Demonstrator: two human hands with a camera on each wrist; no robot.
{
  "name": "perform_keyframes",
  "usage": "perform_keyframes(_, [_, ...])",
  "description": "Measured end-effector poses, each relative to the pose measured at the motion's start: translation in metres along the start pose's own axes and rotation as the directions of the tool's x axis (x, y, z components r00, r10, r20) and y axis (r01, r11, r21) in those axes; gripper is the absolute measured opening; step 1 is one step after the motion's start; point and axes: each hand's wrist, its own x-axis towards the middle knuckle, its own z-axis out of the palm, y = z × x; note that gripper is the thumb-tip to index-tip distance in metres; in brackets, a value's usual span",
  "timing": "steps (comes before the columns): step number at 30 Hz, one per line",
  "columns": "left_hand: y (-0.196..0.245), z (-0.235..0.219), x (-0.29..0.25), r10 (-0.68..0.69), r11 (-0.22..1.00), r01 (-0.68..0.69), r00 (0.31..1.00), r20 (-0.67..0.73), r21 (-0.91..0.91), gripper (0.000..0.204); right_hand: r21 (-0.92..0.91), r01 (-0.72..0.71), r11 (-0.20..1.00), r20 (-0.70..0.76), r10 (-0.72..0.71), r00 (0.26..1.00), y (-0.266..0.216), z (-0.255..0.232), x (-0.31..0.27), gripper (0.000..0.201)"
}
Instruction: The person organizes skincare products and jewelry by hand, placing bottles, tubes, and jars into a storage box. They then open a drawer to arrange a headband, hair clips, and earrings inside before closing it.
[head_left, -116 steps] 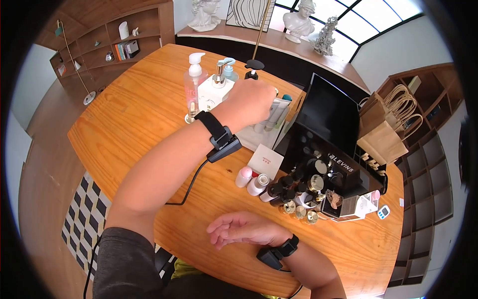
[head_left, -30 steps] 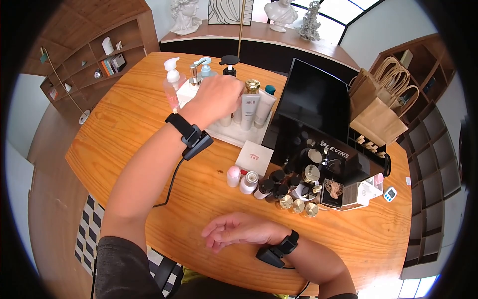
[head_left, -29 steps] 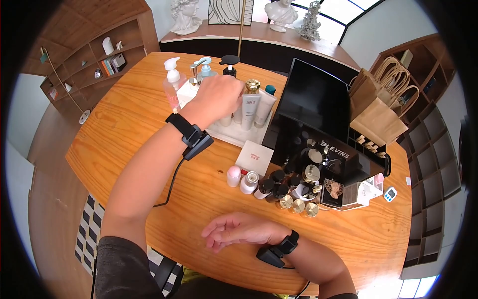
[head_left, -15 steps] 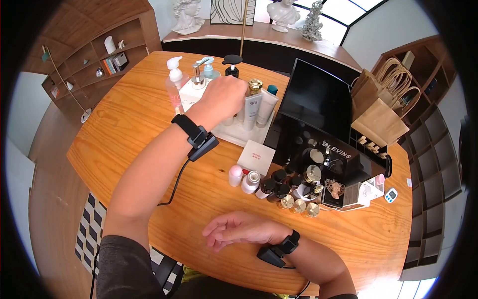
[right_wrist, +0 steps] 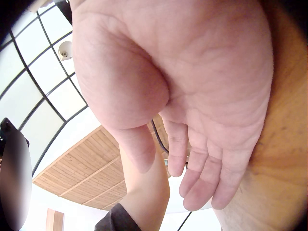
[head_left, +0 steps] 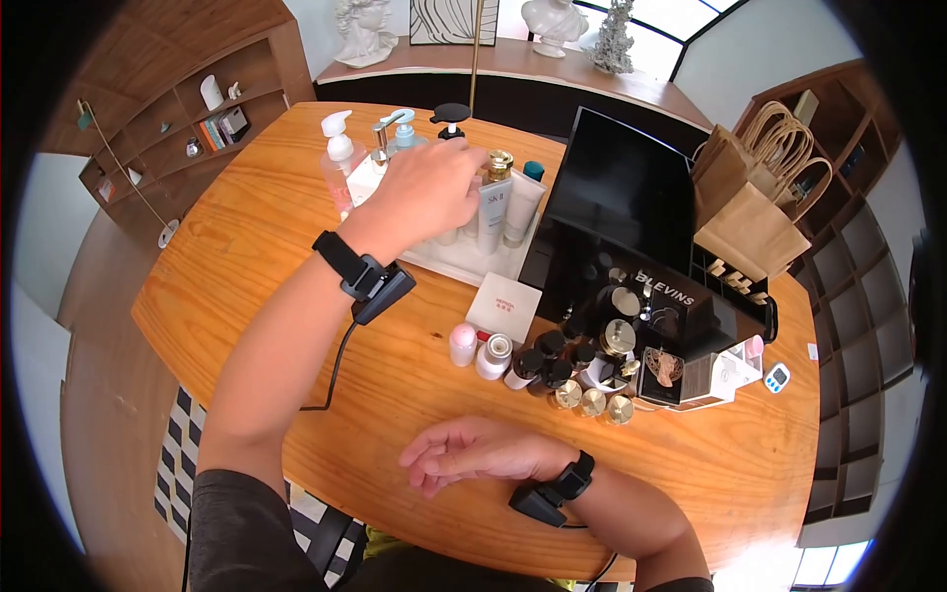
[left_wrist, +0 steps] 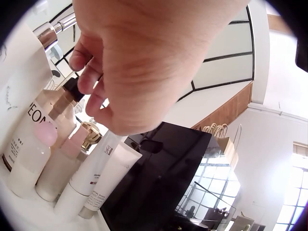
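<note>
The left hand [head_left: 424, 192] is over a white tray [head_left: 503, 264] of cosmetics at the table's back. In the left wrist view, the fingers of the left hand [left_wrist: 149, 62] bend loosely beside a black cap [left_wrist: 73, 89]; contact is unclear and no grip shows. Around it stand a gold-capped bottle [head_left: 500, 166], a white SK-II tube [head_left: 492, 212], a pale tube [head_left: 522, 209] and a pink-capped bottle [left_wrist: 30, 166]. The right hand [head_left: 483, 454] lies near the table's front edge, its fingers relaxed. In the right wrist view, the right hand [right_wrist: 183, 86] has an empty palm.
Pump bottles [head_left: 340, 163] stand left of and behind the tray. A black screen [head_left: 623, 187] and black organizer [head_left: 671, 296] are to its right, with paper bags [head_left: 755, 222] behind. A white box [head_left: 503, 306], small bottles [head_left: 495, 357] and a timer [head_left: 776, 378] are nearer the front.
The head view has shifted since the oldest frame, uncovering the tubes beside the left hand. Its fingers look looser than half a second ago, one reaching rightward. The right hand keeps its pose.
</note>
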Motion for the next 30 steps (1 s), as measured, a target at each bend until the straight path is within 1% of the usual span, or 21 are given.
perform_keyframes(1, [0.001,-0.003,0.000,0.025,1.000,-0.025,1.000,-0.015,-0.014,0.023,-0.002,0.004,1.000,0.007,-0.004,1.000,0.000,0.000,0.001,0.042])
perform_keyframes(2, [0.002,-0.004,0.000,0.022,1.000,-0.023,1.000,-0.014,-0.012,0.023,-0.002,0.002,1.000,0.010,-0.002,1.000,0.000,0.000,0.001,0.042])
perform_keyframes(4, [0.010,-0.003,0.005,0.045,0.999,-0.047,0.995,-0.090,-0.018,0.028,0.005,0.002,1.000,0.008,-0.003,1.000,-0.001,0.001,0.001,0.042])
perform_keyframes(5, [0.013,-0.002,0.008,0.038,0.999,-0.040,0.995,-0.095,-0.015,0.028,0.000,-0.005,1.000,0.011,0.005,1.000,-0.002,0.001,0.001,0.042])
perform_keyframes(7, [0.020,0.003,0.017,0.148,0.987,-0.159,0.966,-0.211,-0.034,0.029,-0.014,-0.006,1.000,-0.009,0.006,1.000,-0.004,0.003,0.000,0.042])
perform_keyframes(8, [0.023,0.005,0.021,0.139,0.988,-0.149,0.966,-0.217,-0.031,0.029,-0.020,-0.016,1.000,-0.006,0.016,1.000,-0.005,0.003,0.000,0.042])
perform_keyframes(10, [0.028,0.007,0.030,0.263,0.965,-0.261,0.959,-0.108,0.033,0.028,-0.021,-0.028,0.999,-0.029,0.028,0.999,-0.006,0.004,-0.001,0.042])
perform_keyframes(11, [0.029,0.011,0.033,0.292,0.956,-0.288,0.952,-0.096,0.054,0.026,-0.027,-0.034,0.999,-0.026,0.033,0.999,-0.006,0.005,-0.001,0.042])
perform_keyframes(12, [0.029,0.016,0.035,0.288,0.957,-0.284,0.952,-0.099,0.057,0.026,-0.025,-0.029,0.999,-0.031,0.029,0.999,-0.006,0.005,-0.001,0.043])
perform_keyframes(14, [0.030,0.024,0.038,0.295,0.949,-0.285,0.954,-0.057,0.137,0.023,-0.021,-0.025,0.999,-0.034,0.024,0.999,-0.005,0.004,-0.001,0.043])
perform_keyframes(15, [0.029,0.026,0.038,0.293,0.949,-0.284,0.954,-0.056,0.137,0.023,-0.016,-0.021,1.000,-0.030,0.021,0.999,-0.003,0.003,-0.001,0.043])
perform_keyframes(17, [0.028,0.032,0.039,0.319,0.933,-0.293,0.943,-0.101,0.212,0.022,-0.005,-0.015,1.000,-0.027,0.015,1.000,-0.001,0.002,-0.001,0.042])
perform_keyframes(24, [0.026,0.040,0.038,0.316,0.931,-0.281,0.939,-0.133,0.233,0.020,-0.014,-0.012,1.000,-0.015,0.011,1.000,-0.003,0.002,-0.001,0.041])
perform_keyframes(26, [0.028,0.041,0.039,0.272,0.937,-0.240,0.957,-0.098,0.254,0.014,-0.016,-0.011,1.000,-0.012,0.011,1.000,-0.002,0.002,0.000,0.041])
perform_keyframes(30, [0.030,0.044,0.039,0.237,0.940,-0.207,0.968,-0.085,0.272,0.011,-0.012,-0.017,1.000,-0.016,0.017,1.000,-0.004,0.002,-0.001,0.041])
